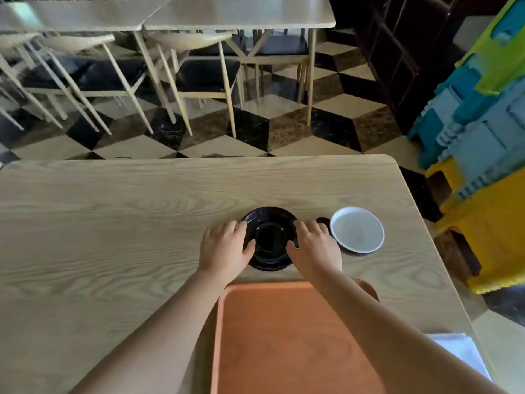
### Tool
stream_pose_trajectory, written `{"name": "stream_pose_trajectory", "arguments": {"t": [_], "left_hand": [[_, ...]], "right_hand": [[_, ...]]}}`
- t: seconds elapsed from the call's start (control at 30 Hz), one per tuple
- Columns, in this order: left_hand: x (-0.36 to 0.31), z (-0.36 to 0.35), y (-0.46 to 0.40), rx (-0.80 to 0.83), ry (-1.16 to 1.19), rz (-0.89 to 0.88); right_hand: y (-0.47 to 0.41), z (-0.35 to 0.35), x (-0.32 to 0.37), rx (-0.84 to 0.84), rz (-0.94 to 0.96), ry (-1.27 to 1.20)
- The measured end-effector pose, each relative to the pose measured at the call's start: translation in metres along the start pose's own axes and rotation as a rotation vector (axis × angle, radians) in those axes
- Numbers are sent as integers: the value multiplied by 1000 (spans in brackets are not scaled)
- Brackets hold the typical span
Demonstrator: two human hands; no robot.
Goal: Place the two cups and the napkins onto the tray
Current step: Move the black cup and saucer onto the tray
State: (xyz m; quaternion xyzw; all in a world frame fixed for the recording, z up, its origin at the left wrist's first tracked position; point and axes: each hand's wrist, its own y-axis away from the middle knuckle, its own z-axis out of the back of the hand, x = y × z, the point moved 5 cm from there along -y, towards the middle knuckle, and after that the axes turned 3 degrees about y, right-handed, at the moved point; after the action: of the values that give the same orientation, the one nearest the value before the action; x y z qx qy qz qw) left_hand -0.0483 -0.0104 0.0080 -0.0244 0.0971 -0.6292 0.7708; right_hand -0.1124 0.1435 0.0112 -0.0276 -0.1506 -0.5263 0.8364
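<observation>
Tray (pixel 298 336) is lying bare while both hands, left hand (pixel 224 251) and right hand (pixel 315 248), are clasping the black cup (pixel 270 240); white cup (pixel 357 229) and napkins (pixel 460 354) are waiting on the table (pixel 113 223).

The table (pixel 113 223) is pale wood with a wavy grain; the saucer (pixel 268 223) is glossy black; the cup (pixel 357 229) is white inside, dark outside; the tray (pixel 284 336) is orange; the napkins (pixel 460 354) are white; the floor (pixel 284 129) shows black, brown and cream cubes
</observation>
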Motion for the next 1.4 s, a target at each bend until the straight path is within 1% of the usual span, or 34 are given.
{"name": "stream_pose_trajectory", "arguments": {"t": [0.13, 0.23, 0.3, 0.4, 0.53, 0.63, 0.7, 0.77, 0.8, 0.9, 1.0, 1.07, 1.23, 1.4], "left_hand": [[19, -29, -6, 20, -32, 99], [24, -48, -5, 29, -12, 120], [26, -55, -4, 45, 38, 149], [27, -57, -1, 45, 130, 212], [29, -62, -3, 115, 379, 325], [33, -62, -1, 173, 611, 407], [37, -56, 6, 213, 821, 512], [38, -49, 18, 273, 1039, 654], [40, -46, 24, 295, 1112, 697], [46, -34, 43, 324, 1244, 710], [48, -20, 66, 293, 1264, 695], [44, -14, 84, 274, 1268, 706], [35, -17, 129, 294, 1203, 748], [37, -25, 161, 339, 1134, 777]], "right_hand": [[-13, -30, -8, 39, -116, -62], [-14, -46, -17, 70, -224, -107], [-15, -50, -20, 79, -251, -112], [-17, -50, -21, 65, -245, -130], [-19, -53, -20, 57, -260, -227], [-20, -55, -24, 69, -314, -390], [-20, -55, -27, 70, -322, -472], [-16, -52, -29, 61, -299, -524], [-13, -51, -31, 54, -296, -570], [2, -45, -33, 27, -287, -749], [29, -43, -34, 50, -296, -955], [50, -44, -34, 74, -317, -1037], [95, -59, -33, 125, -361, -1107], [118, -73, -29, 159, -342, -1087]]}}
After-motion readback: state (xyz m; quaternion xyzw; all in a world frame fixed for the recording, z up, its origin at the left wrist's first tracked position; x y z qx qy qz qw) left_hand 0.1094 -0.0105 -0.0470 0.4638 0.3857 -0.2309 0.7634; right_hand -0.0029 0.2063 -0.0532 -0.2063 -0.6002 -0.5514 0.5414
